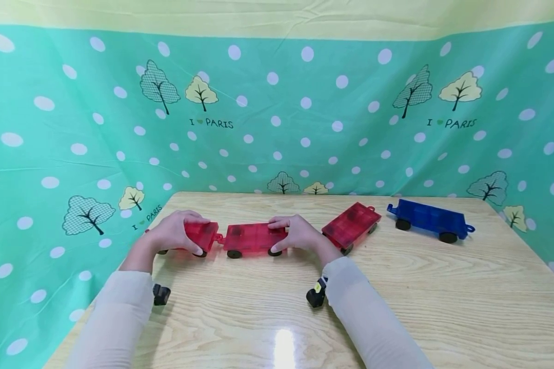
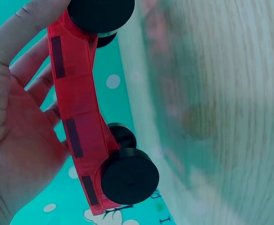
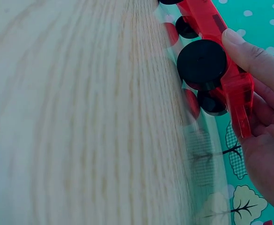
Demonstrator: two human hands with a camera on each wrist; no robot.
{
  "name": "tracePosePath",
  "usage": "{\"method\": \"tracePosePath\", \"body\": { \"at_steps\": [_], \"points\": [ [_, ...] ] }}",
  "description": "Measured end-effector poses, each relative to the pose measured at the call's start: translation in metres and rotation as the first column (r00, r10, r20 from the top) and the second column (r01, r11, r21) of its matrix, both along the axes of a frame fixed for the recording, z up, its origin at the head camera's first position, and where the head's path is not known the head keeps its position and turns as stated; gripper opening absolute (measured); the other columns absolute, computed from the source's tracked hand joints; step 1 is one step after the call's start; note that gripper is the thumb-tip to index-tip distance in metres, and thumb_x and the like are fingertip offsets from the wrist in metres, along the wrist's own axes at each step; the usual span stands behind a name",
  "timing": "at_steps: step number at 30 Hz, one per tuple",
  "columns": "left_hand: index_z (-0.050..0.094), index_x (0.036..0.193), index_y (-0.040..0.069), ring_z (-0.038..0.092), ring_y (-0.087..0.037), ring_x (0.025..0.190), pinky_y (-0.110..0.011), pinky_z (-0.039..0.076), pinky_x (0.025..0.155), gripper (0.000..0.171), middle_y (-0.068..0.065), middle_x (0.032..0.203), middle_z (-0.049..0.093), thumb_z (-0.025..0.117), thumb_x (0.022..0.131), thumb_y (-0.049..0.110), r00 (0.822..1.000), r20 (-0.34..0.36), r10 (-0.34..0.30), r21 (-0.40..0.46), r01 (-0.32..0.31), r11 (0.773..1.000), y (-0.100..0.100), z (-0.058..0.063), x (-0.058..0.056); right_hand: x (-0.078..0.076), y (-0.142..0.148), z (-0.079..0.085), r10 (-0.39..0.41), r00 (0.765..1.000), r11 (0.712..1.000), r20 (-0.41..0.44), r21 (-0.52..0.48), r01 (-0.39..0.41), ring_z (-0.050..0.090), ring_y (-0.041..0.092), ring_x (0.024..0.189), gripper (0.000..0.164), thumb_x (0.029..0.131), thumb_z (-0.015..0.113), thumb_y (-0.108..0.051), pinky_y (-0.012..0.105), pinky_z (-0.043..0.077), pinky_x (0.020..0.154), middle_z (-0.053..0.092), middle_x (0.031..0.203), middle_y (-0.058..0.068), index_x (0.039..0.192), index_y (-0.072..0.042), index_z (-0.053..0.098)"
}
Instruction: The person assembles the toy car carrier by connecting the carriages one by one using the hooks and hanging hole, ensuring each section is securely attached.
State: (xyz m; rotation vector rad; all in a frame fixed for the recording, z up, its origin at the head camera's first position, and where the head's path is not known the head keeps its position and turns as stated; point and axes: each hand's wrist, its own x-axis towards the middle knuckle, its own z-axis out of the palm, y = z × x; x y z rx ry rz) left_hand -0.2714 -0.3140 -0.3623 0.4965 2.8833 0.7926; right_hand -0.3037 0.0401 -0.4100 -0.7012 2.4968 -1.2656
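Held wagons (image 1: 251,237) — translucent red, flat-topped, black-wheeled.

You wear long, off-white sleeves, the left sleeve (image 1: 115,320) and the right sleeve (image 1: 371,315) both plain, with soft wrinkles in the cloth. Each ends at your wrist, leaving your left hand (image 1: 173,233) and right hand (image 1: 300,234) bare. At your left cuff (image 1: 131,282) sits a small, blocky black camera (image 1: 161,294). The other black camera (image 1: 315,297), at your right cuff (image 1: 338,267), has a rounded lower end and a little yellow patch (image 1: 318,287). Seen close up, your right thumbnail (image 3: 234,36) is short, and fine creases line your left palm (image 2: 22,140).
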Motion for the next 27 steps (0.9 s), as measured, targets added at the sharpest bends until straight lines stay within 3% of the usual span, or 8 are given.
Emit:
{"method": "tracePosePath", "body": {
  "at_steps": [13,21,27],
  "points": [
    [0.059,0.134,0.005,0.047,-0.041,0.117,-0.042,0.056,0.078,0.085,-0.02,0.132,0.052,0.094,0.061,0.032,1.0,0.011,0.023,0.02,-0.023,1.0,-0.004,-0.01,-0.006,-0.001,0.0,-0.001,0.003,1.0,1.0,0.003,0.012,-0.003,0.033,0.017,0.139,0.063,0.07,0.09,-0.024,0.029,0.043,0.091,0.049,0.144,-0.011,0.128,-0.019,0.067],
    [0.061,0.133,0.01,0.046,-0.039,0.119,-0.043,0.054,0.083,0.083,-0.018,0.133,0.053,0.094,0.06,0.031,0.998,0.042,0.041,0.024,-0.042,0.999,-0.004,-0.018,-0.008,0.001,0.001,0.002,0.005,1.0,1.0,0.027,-0.002,-0.005,0.04,0.021,0.132,0.063,0.071,0.089,-0.022,0.026,0.048,0.08,0.047,0.146,-0.01,0.129,-0.018,0.066],
    [0.059,0.135,0.009,0.047,-0.038,0.117,-0.043,0.055,0.081,0.085,-0.018,0.132,0.053,0.094,0.061,0.033,0.997,0.065,0.03,0.046,-0.033,0.998,-0.006,-0.024,-0.009,0.004,0.004,0.001,0.015,0.999,1.0,0.029,-0.007,-0.015,0.039,0.029,0.137,0.062,0.073,0.088,-0.023,0.034,0.043,0.101,0.046,0.147,-0.01,0.131,-0.019,0.064]
  ]
}}
